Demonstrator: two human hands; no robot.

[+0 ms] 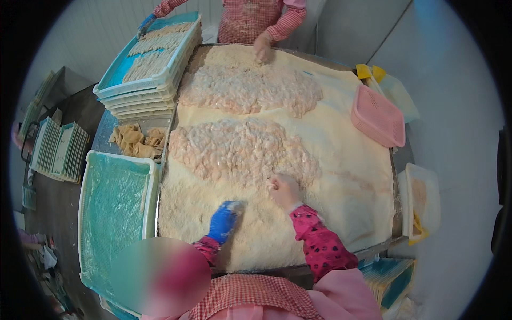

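A wide bed of pale crumbs [197, 229] covers the table in front of me. On it lies a near heap of raw, pinkish-white meat pieces [240, 149], with a second such heap [245, 88] beyond. At the near heap's front right edge my right hand [285, 192] is closed, fingers pinched together; a small pale bit shows at the fingertips, too small to name. My left hand [223, 221], in a blue glove with crumbs on the fingertips, is low over the crumbs in front of the heap. Its fingers are blurred, so their closure cannot be made out.
A green-lined white tray [114, 197] stands at the left, below a crumpled brown cloth [138, 141]. Stacked trays [144, 85] with rows of coated strips rise at the far left. A pink basket [377, 116] and white tub [424, 197] sit right. Another person's hand [262, 49] is opposite.
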